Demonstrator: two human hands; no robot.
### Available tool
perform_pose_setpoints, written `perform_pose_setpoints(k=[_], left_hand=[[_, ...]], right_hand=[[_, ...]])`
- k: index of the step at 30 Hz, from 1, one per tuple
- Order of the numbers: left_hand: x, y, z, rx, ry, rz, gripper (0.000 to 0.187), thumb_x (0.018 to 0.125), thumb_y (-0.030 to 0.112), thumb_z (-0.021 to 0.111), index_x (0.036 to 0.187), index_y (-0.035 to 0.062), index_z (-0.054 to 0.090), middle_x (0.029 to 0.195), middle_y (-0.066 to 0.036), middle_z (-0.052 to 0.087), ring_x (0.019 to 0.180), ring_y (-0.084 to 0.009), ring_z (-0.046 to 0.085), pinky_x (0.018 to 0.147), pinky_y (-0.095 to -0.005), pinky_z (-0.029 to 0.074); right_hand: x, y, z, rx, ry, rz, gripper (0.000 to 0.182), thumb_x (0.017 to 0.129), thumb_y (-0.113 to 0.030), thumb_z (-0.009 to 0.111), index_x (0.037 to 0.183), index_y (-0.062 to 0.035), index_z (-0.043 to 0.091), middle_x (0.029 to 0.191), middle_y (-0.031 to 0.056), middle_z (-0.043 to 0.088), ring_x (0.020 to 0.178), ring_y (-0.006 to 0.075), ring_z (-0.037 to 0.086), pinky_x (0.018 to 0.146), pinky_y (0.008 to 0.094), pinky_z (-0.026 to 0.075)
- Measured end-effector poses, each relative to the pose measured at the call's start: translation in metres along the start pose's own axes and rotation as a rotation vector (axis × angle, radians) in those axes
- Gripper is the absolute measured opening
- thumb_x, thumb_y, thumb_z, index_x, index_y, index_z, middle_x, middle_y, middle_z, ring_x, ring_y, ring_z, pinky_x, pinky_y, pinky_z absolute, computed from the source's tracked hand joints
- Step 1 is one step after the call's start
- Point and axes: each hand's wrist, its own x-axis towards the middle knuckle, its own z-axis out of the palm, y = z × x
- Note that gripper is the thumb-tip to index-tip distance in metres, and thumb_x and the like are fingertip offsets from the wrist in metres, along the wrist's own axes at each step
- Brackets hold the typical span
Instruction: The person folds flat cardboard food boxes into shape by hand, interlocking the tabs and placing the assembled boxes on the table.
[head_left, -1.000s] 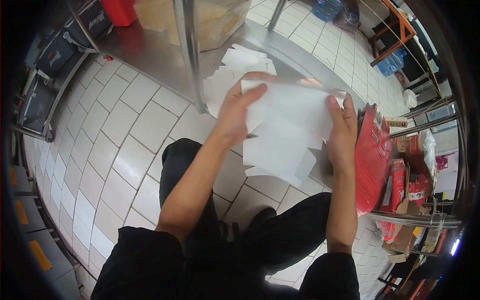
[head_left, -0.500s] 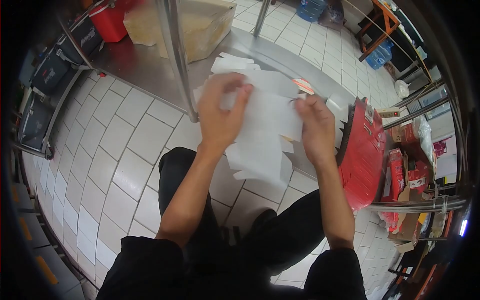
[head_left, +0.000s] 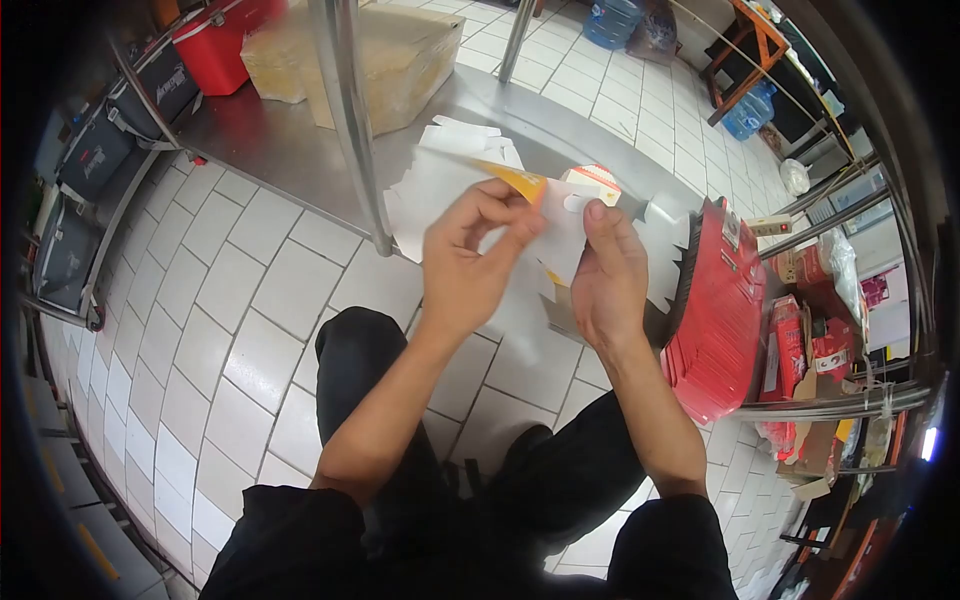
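Between my hands is a carton blank (head_left: 562, 228), white inside and orange on its outer face, partly folded. My left hand (head_left: 474, 262) is closed on its left side, pinching a raised orange flap at the fingertips. My right hand (head_left: 612, 278) grips the right side, thumb up along the edge and fingers mostly hidden behind. Behind the carton, flat white blanks (head_left: 425, 205) lie on the steel shelf (head_left: 290, 165). Just beyond my right thumb stands a small carton with a red-and-white edge (head_left: 593, 178).
To the right stands a stack of red flat cartons (head_left: 715, 315). A steel post (head_left: 350, 120) rises at the shelf's near edge. A wrapped block (head_left: 390, 75) and a red cooler box (head_left: 215, 50) sit at the back left. Grey bags (head_left: 95, 160) line the left side.
The blank was spread out flat, white side up; now it is folded, showing an orange flap. My left hand has moved right and down, closer to my right hand, which has turned palm inward.
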Motion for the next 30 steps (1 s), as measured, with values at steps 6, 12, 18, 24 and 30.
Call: perform_pose_setpoints(k=[6,12,18,24,30], left_hand=[[-0.003,0.001,0.007,-0.250,0.018,-0.250,0.010,0.086,-0.001,0.070,0.089,-0.0016,0.060,0.106,-0.009,0.063,0.095,-0.0133,0.062,0.087,-0.0277,0.051],[-0.005,-0.008,0.005,-0.329,-0.037,-0.304,0.015,0.083,0.000,0.073,0.091,0.0009,0.060,0.100,-0.006,0.065,0.093,-0.0120,0.062,0.084,-0.0261,0.052],[-0.003,-0.005,0.004,-0.359,-0.014,-0.285,0.020,0.080,-0.002,0.075,0.094,0.0007,0.061,0.100,-0.007,0.067,0.096,-0.0136,0.062,0.086,-0.0271,0.052],[-0.003,0.001,0.006,-0.242,0.049,-0.233,0.024,0.078,-0.004,0.076,0.097,-0.0017,0.062,0.102,-0.009,0.067,0.097,-0.0150,0.063,0.087,-0.0287,0.053],[-0.008,-0.015,0.006,-0.183,-0.029,-0.160,0.024,0.079,-0.006,0.074,0.100,-0.0034,0.063,0.106,-0.012,0.065,0.096,-0.0156,0.063,0.087,-0.0292,0.053]], right_hand=[[-0.008,0.000,0.005,-0.275,-0.112,-0.251,0.011,0.093,-0.017,0.067,0.094,-0.0060,0.064,0.122,0.0070,0.050,0.106,0.0135,0.052,0.087,0.0284,0.045],[-0.004,-0.006,0.001,-0.402,-0.144,-0.337,0.011,0.091,-0.014,0.068,0.090,-0.0038,0.064,0.117,0.0064,0.051,0.106,0.0140,0.052,0.082,0.0281,0.047],[-0.001,-0.007,0.000,-0.648,-0.207,-0.573,0.009,0.085,-0.005,0.071,0.087,-0.0011,0.064,0.107,0.0076,0.055,0.097,0.0172,0.057,0.079,0.0298,0.048],[-0.001,-0.021,0.004,-0.957,-0.226,-0.793,0.009,0.082,-0.002,0.071,0.086,-0.0002,0.062,0.099,0.0092,0.057,0.092,0.0214,0.059,0.078,0.0302,0.047],[-0.007,-0.010,0.000,-0.943,-0.197,-0.723,0.011,0.084,-0.001,0.068,0.095,-0.0008,0.065,0.104,0.0096,0.057,0.095,0.0224,0.058,0.082,0.0320,0.047]])
